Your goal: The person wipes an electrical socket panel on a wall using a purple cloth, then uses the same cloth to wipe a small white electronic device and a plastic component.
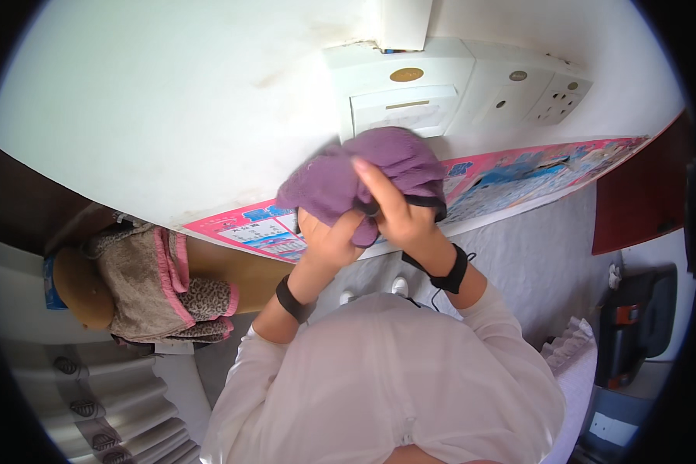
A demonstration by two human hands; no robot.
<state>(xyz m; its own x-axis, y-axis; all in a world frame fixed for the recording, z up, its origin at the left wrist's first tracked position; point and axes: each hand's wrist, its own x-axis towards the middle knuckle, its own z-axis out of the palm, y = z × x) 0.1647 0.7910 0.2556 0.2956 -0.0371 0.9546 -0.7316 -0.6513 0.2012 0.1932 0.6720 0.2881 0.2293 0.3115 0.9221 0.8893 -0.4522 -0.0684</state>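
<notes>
A bunched purple cloth (pixel 398 158) hangs in front of the wall, just below a white switch panel (pixel 404 108) and partly over its lower edge. My left hand (pixel 331 238) is closed on the lower left part of it, with the thumb pressed to the fabric. From the right, my right hand (pixel 404 220) grips its lower edge, while the index finger stretches up across the folds. Both hands nearly meet at the middle, and some fingers are hidden behind the cloth. A dark band circles each wrist.
Right of the switch, a wall socket (pixel 558 100) is set in the white wall. A pink-edged poster (pixel 510 182) runs along the wall behind the cloth. Brown and pink fleece clothing (pixel 143 282) lies over wooden furniture at left. A black case (pixel 634 325) stands at right.
</notes>
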